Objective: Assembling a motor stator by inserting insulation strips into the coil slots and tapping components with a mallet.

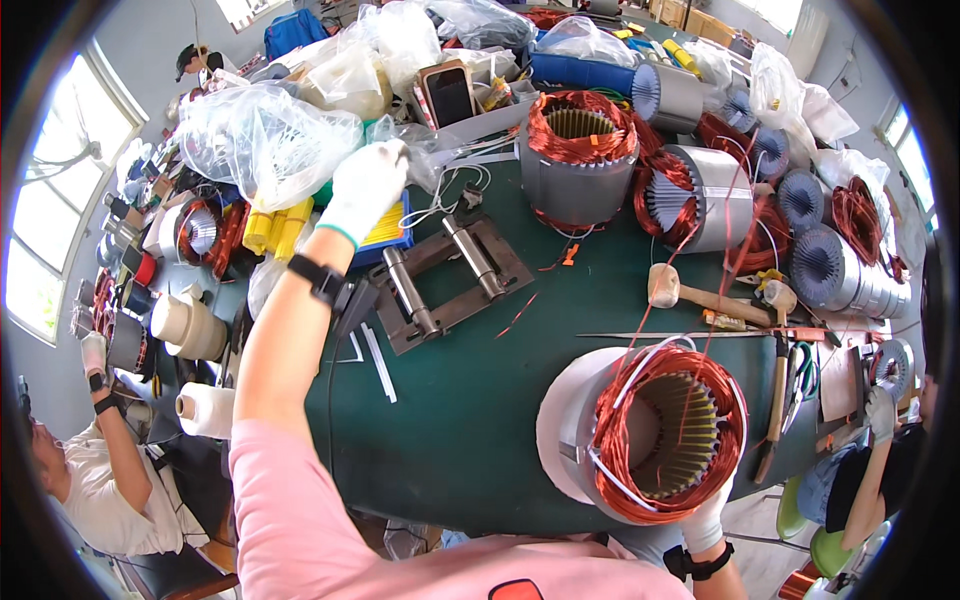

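Note:
My left hand (pixel 366 190), in a white glove, reaches out beside a clear plastic bag (pixel 270 140) and above a blue tray (pixel 398 232) with yellow strips. Its fingers look curled in; what they hold, if anything, is hidden. At the near right, a motor stator (pixel 575 420) lies tilted on the bench, its open end facing me. Red copper windings (pixel 612 440) ring that end, tied with white cord or sleeving. Against the stator's lower right edge is my gloved right hand (pixel 708 520), gripping it, with the fingers partly hidden behind the coil.
A steel stand with two rollers (pixel 470 258) sits mid-bench. Wound stators (pixel 578 180) stand beyond it. A mallet (pixel 700 292), a hammer (pixel 776 400) and scissors lie at right. White thread cones (pixel 205 410) are at left. Other people work at both sides.

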The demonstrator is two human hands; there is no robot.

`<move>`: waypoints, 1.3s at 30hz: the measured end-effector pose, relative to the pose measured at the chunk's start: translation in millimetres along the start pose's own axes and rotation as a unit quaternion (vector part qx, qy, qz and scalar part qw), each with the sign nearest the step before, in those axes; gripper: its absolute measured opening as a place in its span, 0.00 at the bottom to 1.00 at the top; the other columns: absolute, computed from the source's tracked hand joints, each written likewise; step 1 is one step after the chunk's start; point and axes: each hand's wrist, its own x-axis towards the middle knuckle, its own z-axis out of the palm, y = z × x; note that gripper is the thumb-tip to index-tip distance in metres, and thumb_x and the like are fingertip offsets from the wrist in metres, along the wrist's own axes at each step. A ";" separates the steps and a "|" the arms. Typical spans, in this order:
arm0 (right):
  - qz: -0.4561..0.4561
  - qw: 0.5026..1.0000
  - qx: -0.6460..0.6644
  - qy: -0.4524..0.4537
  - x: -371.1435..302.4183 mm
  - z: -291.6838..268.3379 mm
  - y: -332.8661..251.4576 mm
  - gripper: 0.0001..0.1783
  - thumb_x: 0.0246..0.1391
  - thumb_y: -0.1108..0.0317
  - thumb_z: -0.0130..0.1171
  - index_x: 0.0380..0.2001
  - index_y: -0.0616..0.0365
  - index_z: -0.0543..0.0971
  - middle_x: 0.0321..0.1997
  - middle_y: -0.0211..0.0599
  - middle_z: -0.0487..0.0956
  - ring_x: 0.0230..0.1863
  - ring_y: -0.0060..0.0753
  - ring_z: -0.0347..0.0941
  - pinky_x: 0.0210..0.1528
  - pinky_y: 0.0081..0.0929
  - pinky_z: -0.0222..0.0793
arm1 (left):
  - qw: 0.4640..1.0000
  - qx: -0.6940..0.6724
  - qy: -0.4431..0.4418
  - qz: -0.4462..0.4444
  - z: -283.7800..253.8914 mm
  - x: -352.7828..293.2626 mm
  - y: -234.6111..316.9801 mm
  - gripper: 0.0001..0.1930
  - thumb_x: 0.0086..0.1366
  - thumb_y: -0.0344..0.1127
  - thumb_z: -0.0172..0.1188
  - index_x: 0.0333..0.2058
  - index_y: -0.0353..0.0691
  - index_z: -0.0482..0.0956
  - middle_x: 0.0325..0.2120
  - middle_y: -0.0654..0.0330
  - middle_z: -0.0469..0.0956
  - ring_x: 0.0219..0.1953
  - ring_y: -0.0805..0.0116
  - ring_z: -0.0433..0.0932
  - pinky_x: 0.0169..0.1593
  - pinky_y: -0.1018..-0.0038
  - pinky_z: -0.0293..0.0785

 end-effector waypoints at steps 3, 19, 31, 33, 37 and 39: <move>-0.040 0.999 -0.013 -0.005 3.8 -5.9 -10.0 0.24 0.48 0.66 0.69 0.50 0.57 0.82 0.59 0.43 0.79 0.59 0.53 0.72 0.63 0.50 0.61 | 0.983 0.172 0.057 0.021 27.3 39.2 -15.4 0.16 0.70 0.44 0.53 0.50 0.45 0.81 0.58 0.53 0.78 0.57 0.48 0.77 0.58 0.55 0.76; -0.096 0.994 -0.028 0.041 7.9 -8.9 -22.6 0.22 0.44 0.72 0.66 0.47 0.59 0.81 0.55 0.46 0.80 0.56 0.55 0.73 0.61 0.51 0.62 | 0.962 0.119 0.245 0.032 -19.1 15.7 23.5 0.17 0.58 0.45 0.70 0.44 0.48 0.83 0.41 0.55 0.80 0.49 0.52 0.79 0.53 0.58 0.78; -0.177 0.979 -0.083 0.049 14.6 -16.2 -31.8 0.18 0.45 0.75 0.63 0.43 0.60 0.81 0.48 0.45 0.80 0.52 0.55 0.74 0.59 0.51 0.65 | 0.993 0.040 -0.101 0.041 32.4 39.5 0.6 0.17 0.68 0.38 0.50 0.43 0.41 0.86 0.43 0.44 0.85 0.47 0.46 0.84 0.53 0.56 0.80; -0.179 0.979 -0.082 0.052 14.7 -16.5 -32.4 0.18 0.45 0.76 0.63 0.43 0.60 0.81 0.46 0.44 0.80 0.50 0.54 0.75 0.57 0.50 0.66 | 0.988 0.037 -0.151 0.014 38.8 48.9 1.8 0.16 0.65 0.36 0.53 0.43 0.37 0.87 0.46 0.42 0.84 0.50 0.46 0.84 0.56 0.56 0.79; -0.190 0.976 -0.085 0.058 14.6 -17.0 -33.8 0.17 0.45 0.75 0.63 0.42 0.60 0.81 0.44 0.42 0.81 0.48 0.51 0.76 0.55 0.48 0.66 | 0.982 0.048 -0.176 -0.042 39.6 54.7 10.8 0.32 0.57 0.50 0.67 0.56 0.36 0.79 0.49 0.46 0.84 0.52 0.49 0.84 0.57 0.61 0.79; -0.182 0.978 -0.087 0.051 14.7 -17.2 -34.4 0.17 0.45 0.75 0.63 0.42 0.60 0.81 0.44 0.41 0.81 0.48 0.51 0.76 0.55 0.48 0.66 | 0.983 0.042 -0.172 -0.058 35.4 52.0 18.0 0.44 0.53 0.57 0.70 0.64 0.36 0.72 0.52 0.47 0.83 0.55 0.50 0.82 0.58 0.62 0.78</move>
